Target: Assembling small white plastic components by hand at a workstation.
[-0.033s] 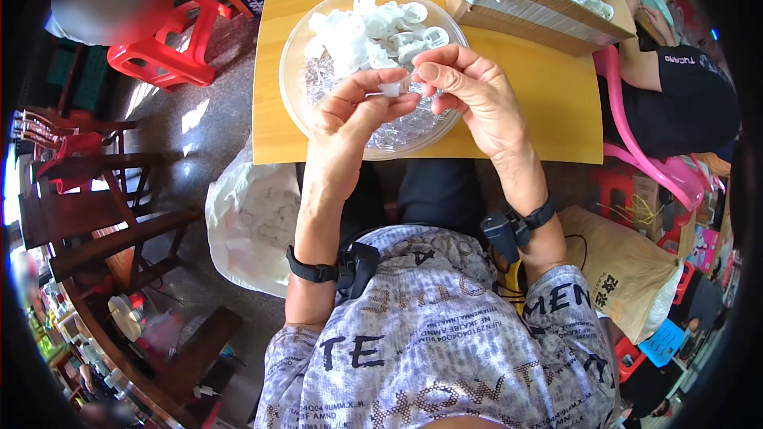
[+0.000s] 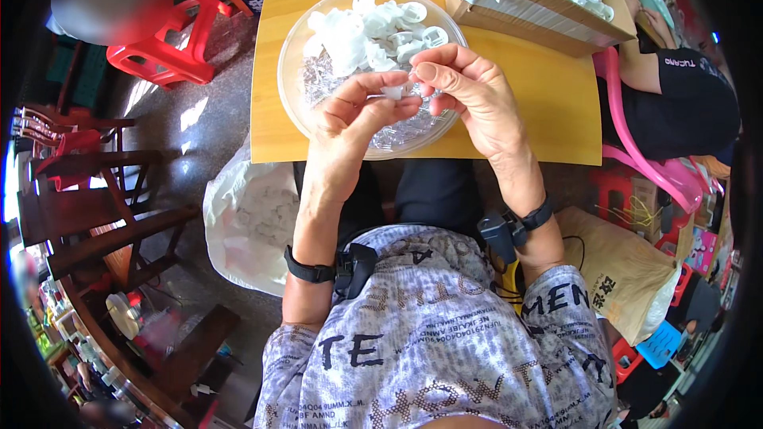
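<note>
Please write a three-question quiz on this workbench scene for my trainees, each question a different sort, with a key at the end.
1. Multiple choice: What does the person's left hand hold?
A) a pair of scissors
B) a small white plastic piece
C) a wooden spoon

2. True or false: The open cardboard box stands to the right of the round tub.

3. Fill the gap: In the tub, white parts are heaped toward the far side; nearer the person lie ______ pieces.

Key:
1. B
2. True
3. Clear: the clear pieces are see-through.
</note>
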Motion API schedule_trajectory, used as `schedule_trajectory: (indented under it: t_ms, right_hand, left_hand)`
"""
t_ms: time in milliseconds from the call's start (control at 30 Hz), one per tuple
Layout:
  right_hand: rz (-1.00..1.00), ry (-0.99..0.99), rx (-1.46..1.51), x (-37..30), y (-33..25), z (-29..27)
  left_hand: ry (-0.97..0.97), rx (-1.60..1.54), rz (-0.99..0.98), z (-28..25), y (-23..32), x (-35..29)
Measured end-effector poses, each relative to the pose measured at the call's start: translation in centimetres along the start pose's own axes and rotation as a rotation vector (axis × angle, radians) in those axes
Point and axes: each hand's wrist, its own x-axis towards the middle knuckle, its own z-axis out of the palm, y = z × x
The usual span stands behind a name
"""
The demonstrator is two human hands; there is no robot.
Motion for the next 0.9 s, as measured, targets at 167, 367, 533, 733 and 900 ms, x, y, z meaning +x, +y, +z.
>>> schedule_trajectory:
  t_ms: [167,367,533,733,900]
  right_hand:
    - [-0.076,-0.039,-0.038,-0.1,0.5,0.4]
    - [-0.125,0.002,-0.171,-0.4,0.7,1.0]
    - [-0.152,0.027,-0.278,-0.8,0.5,1.6]
    - [-0.35,0.038,-0.582,-1.0,-0.1,2.4]
    - [-0.37,0.099,-0.541,-1.3,-0.4,3.0]
  left_hand:
    - [0.077,0.042,0.074,0.4,-0.1,-0.3]
    - [0.114,0.102,0.103,0.8,-0.6,-0.8]
    - [0.17,0.116,0.117,0.9,-0.9,-1.0]
    - [0.176,0.028,0.099,0.4,-1.1,-0.8]
    - [0.169,-0.065,0.114,0.1,-1.1,-0.8]
